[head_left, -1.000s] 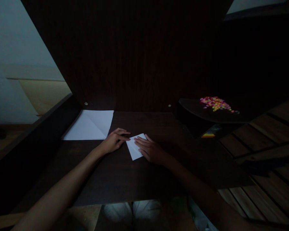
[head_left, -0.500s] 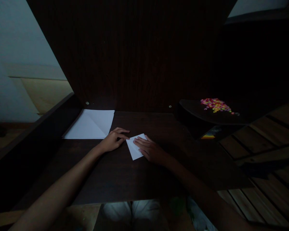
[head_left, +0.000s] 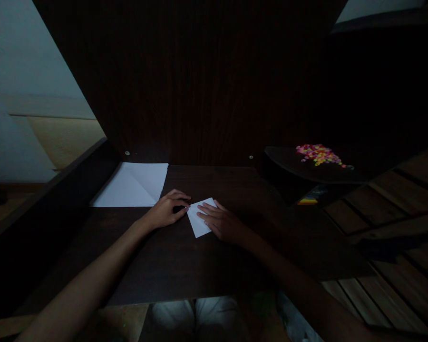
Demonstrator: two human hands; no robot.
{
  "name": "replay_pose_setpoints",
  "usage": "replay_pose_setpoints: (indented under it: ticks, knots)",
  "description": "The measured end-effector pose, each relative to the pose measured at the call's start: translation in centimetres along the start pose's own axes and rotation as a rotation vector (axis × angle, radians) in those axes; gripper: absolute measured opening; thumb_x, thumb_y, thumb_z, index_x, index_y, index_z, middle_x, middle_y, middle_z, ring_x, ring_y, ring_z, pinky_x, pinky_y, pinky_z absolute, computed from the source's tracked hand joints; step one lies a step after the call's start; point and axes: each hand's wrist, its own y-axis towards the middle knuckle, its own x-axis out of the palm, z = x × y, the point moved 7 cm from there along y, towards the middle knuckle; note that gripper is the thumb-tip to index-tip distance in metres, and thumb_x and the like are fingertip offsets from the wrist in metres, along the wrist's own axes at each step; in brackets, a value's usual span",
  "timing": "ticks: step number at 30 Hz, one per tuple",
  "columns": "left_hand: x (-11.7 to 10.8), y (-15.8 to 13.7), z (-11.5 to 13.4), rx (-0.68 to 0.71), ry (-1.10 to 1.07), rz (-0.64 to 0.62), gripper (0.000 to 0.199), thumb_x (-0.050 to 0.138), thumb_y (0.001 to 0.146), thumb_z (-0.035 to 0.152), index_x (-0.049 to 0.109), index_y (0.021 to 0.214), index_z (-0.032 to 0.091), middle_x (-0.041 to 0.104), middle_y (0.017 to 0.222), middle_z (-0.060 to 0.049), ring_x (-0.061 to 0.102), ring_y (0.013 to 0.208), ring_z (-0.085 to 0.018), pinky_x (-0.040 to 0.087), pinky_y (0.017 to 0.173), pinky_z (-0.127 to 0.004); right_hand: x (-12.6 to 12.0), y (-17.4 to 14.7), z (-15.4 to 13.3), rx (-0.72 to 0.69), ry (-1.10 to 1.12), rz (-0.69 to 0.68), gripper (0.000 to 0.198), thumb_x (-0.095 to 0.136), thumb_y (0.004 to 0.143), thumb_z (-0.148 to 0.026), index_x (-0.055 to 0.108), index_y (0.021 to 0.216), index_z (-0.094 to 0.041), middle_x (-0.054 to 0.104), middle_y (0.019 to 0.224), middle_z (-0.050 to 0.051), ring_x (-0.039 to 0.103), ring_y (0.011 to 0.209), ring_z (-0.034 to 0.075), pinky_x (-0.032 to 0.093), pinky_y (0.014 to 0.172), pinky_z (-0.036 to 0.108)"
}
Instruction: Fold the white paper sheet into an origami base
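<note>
A small folded piece of white paper [head_left: 197, 225] lies on the dark wooden desk, turned at a slant. My right hand [head_left: 223, 223] rests flat across its right side, fingers stretched out and slightly spread, covering that part of the sheet. At the paper's left corner is the thumb tip of my left hand [head_left: 169, 209]; the fingers of that hand are extended and rest on or just over the desk. Behind my left hand lies a stack of larger white paper [head_left: 133, 183], its top sheet marked by a diagonal crease.
A dark shelf [head_left: 281, 156] at the right carries a pile of small pink, red and yellow pieces [head_left: 319, 154]. The desk's side panel [head_left: 57, 204] stands along the left, and a tall back panel [head_left: 199, 85] rises behind. Slatted wood [head_left: 395, 204] lies at the right.
My left thumb has shifted slightly left and down at the paper's corner. My right hand stays flat on the sheet. The whole view has moved a little.
</note>
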Motion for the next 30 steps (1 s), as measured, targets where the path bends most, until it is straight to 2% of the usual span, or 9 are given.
replay_pose_setpoints:
  ticks: [13,22,27,30]
  knots:
    - [0.1,-0.3,1.3,0.094,0.149,0.044,0.021,0.055,0.091,0.021,0.076,0.09,0.017,0.07,0.106,-0.01,0.059,0.1,-0.023,0.053,0.087,-0.039,0.1,-0.1,0.4,0.007,0.025,0.018,0.041,0.042,0.097,-0.02,0.052,0.137,-0.017,0.048,0.146,0.012,0.039,0.139,0.023,0.021,0.118,0.053]
    - [0.6,-0.7,2.7,0.062,0.366,-0.038,0.026,0.049,0.094,0.023,0.074,0.095,0.017,0.07,0.105,-0.012,0.06,0.101,-0.027,0.051,0.087,-0.046,-0.4,0.0,-0.1,-0.004,0.017,0.059,0.039,0.041,0.097,-0.019,0.055,0.133,-0.015,0.051,0.143,0.013,0.042,0.137,0.024,0.023,0.117,0.053]
    - [1.6,-0.9,3.5,0.033,0.442,0.003,0.032,0.044,0.094,0.021,0.066,0.116,0.012,0.066,0.12,-0.017,0.061,0.109,-0.029,0.05,0.095,-0.047,-0.2,-0.1,-0.1,-0.01,0.008,0.074,0.038,0.041,0.098,-0.018,0.056,0.133,-0.015,0.052,0.142,0.012,0.041,0.137,0.024,0.022,0.118,0.053]
    - [2.9,-1.4,4.3,0.039,0.485,-0.023,0.039,0.039,0.094,0.02,0.06,0.124,0.007,0.063,0.126,-0.02,0.058,0.119,-0.03,0.047,0.102,-0.045,-0.2,-0.1,-0.1,-0.022,-0.001,0.094,0.038,0.041,0.098,-0.019,0.056,0.133,-0.015,0.053,0.142,0.013,0.041,0.137,0.023,0.022,0.118,0.053]
